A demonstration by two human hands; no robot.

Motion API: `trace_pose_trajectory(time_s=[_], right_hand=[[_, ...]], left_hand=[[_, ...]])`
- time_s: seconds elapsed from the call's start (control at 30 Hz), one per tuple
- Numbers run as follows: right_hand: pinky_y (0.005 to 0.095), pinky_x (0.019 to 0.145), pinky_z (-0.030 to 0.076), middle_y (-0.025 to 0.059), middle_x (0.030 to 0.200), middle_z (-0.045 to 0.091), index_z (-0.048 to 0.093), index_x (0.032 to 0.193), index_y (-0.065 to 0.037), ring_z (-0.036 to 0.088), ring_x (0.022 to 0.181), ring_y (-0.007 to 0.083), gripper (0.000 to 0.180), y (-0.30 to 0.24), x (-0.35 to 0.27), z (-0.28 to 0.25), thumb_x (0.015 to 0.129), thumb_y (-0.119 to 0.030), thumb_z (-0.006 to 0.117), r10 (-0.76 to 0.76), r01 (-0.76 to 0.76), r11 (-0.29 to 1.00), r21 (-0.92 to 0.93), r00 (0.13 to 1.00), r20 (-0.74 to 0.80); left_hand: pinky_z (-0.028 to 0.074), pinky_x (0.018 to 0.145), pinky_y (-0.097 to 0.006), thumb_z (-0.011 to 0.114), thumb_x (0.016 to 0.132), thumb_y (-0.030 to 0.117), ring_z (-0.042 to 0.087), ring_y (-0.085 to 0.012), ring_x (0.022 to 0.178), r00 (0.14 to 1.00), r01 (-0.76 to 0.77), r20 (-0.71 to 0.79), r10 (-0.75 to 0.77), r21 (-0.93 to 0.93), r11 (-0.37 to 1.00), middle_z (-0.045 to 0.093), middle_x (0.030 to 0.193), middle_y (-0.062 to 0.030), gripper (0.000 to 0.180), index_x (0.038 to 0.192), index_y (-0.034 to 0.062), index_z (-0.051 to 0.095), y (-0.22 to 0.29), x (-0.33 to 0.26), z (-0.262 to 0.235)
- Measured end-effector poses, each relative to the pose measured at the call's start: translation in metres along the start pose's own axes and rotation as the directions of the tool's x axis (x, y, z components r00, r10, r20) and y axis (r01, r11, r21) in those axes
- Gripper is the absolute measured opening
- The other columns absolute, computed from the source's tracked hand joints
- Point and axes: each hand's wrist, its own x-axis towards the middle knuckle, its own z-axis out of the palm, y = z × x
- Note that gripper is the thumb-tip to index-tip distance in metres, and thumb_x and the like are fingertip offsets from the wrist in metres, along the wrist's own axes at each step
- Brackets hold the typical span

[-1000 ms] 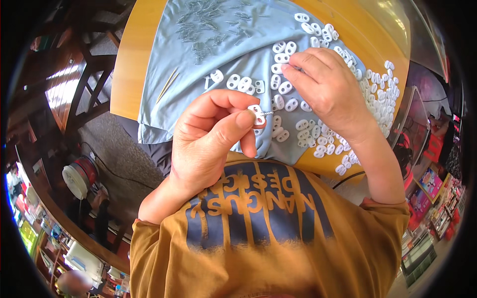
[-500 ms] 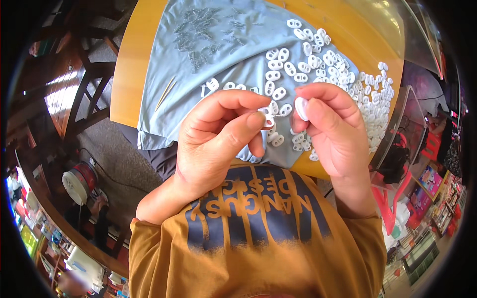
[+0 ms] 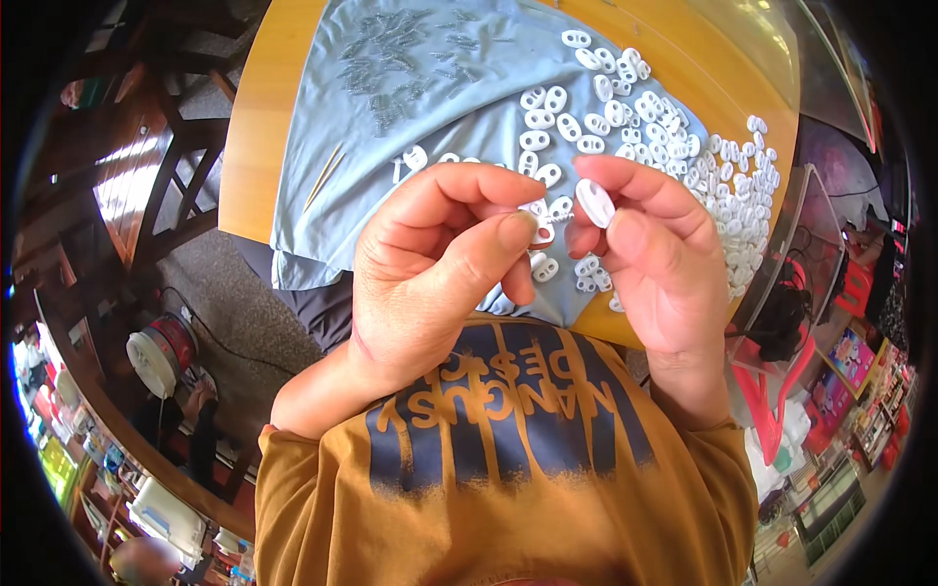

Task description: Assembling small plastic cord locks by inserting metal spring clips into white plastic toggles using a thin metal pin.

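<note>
My left hand (image 3: 430, 259) pinches a small white two-holed plastic cord-lock piece (image 3: 544, 231) between thumb and fingers. From its right side a thin metal spring (image 3: 564, 218) appears to stick out. Facing it, my right hand (image 3: 669, 264) grips a white oval cord-lock shell (image 3: 594, 203) between thumb and forefinger, tilted toward the left piece. A narrow gap separates the two parts. Beneath both hands lies a blue-grey cloth (image 3: 308, 137), bearing several white oval two-holed pieces (image 3: 569, 127) and a scatter of small springs (image 3: 386, 73) at the far left.
More white pieces are heaped (image 3: 733, 220) on the yellow table (image 3: 256, 117) at the right. Two thin sticks (image 3: 323, 180) rest on the cloth's left side. A clear plastic box (image 3: 796, 234) borders the table on the right. A white-and-red reel (image 3: 161, 356) stands lower left.
My right hand has turned the shell so its slotted face shows more. The left hand has shifted slightly right with its piece, narrowing the gap.
</note>
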Motion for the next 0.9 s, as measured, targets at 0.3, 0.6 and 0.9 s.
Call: trace_pose_trajectory(time_s=[0.3,0.6,0.9], right_hand=[[0.0221,0.079,0.046,0.0063,0.095,0.061,0.058,0.106,0.003,0.057,0.086,0.0106,0.021,0.011,0.0,0.003,0.088,-0.006,0.057,-0.068,0.064,0.997,0.033,0.992,0.11],[0.0236,0.075,0.048,0.0065,0.091,0.062,0.06,0.099,0.003,0.059,0.081,0.0111,0.018,0.012,0.004,0.008,0.09,-0.011,0.055,-0.232,0.234,0.967,-0.106,0.972,0.026],[0.0233,0.069,0.049,0.0064,0.087,0.062,0.06,0.096,0.003,0.059,0.076,0.0112,0.016,0.007,0.003,0.004,0.087,-0.01,0.058,-0.194,0.194,0.981,-0.019,0.981,-0.005]], left_hand=[[0.047,0.057,-0.02,0.053,0.087,-0.001,0.056,-0.0095,0.062,0.996,-0.061,0.059,0.065,-0.065,0.996,0.062,0.084,-0.0089,0.017,0.104,-0.0027,0.054,-0.006,0.005,0.007],[0.047,0.058,-0.022,0.054,0.087,0.002,0.056,-0.0106,0.061,0.997,-0.071,0.024,0.073,-0.098,0.993,0.061,0.082,-0.0077,0.017,0.103,-0.0027,0.055,-0.006,0.005,0.003],[0.047,0.06,-0.021,0.053,0.087,-0.001,0.057,-0.0093,0.066,0.997,-0.069,0.039,0.069,-0.002,0.998,0.06,0.083,-0.0064,0.017,0.103,-0.0019,0.055,-0.007,0.003,0.004]])
